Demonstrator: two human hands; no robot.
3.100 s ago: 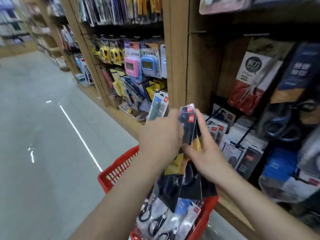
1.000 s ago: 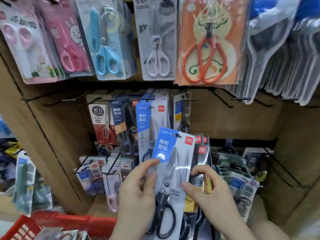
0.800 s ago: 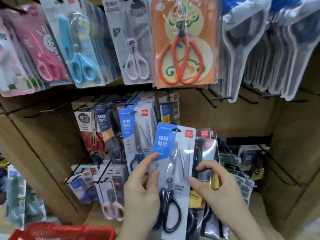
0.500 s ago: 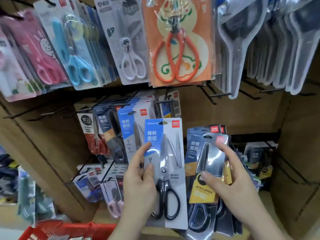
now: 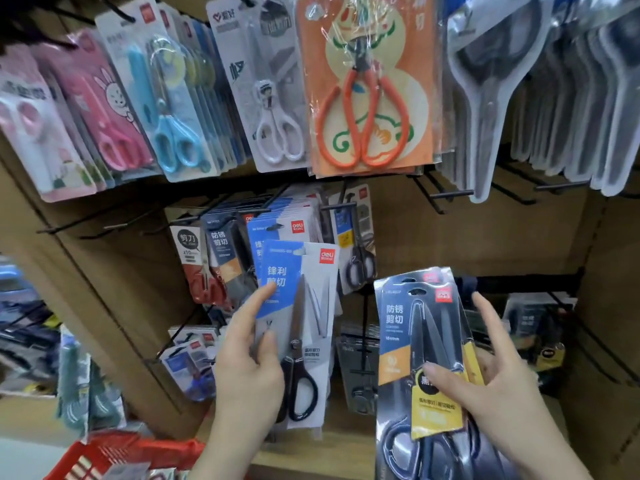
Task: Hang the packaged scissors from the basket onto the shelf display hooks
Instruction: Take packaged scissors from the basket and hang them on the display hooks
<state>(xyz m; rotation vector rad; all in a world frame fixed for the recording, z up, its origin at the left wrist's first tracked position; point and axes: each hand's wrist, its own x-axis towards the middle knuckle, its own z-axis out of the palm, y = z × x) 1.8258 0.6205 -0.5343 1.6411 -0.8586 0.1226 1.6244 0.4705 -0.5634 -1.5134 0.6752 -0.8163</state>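
In the head view, the left hand (image 5: 249, 368) holds a blue-and-white scissors pack (image 5: 298, 306) upright in front of the shelf (image 5: 467, 237). The thumb presses on the lower front of the card, the index finger lies straight along its left edge, and the other fingers are hidden behind it. The scissors inside have black handles, which sit just beside the palm. The top of this pack overlaps a row of matching blue packs (image 5: 287, 226) hanging on a middle hook. Its hanging slot shows no hook through it, and whether it touches that row cannot be told. The right hand (image 5: 485, 386) grips a stack of dark scissors packs (image 5: 415, 341), lower and to the right, well apart from the first pack. Its thumb is clamped on the yellow label of the front card, with the fingers spread behind the stack. Bare black hooks (image 5: 450, 194) stick out of the wooden back panel above that hand. Along the top row hang an orange scissors pack (image 5: 363, 91), a white scissors pack (image 5: 270, 98), a light blue scissors pack (image 5: 166, 98) and pink packs (image 5: 104, 109). The red basket (image 5: 114, 455) shows at the bottom left corner, below the left forearm.
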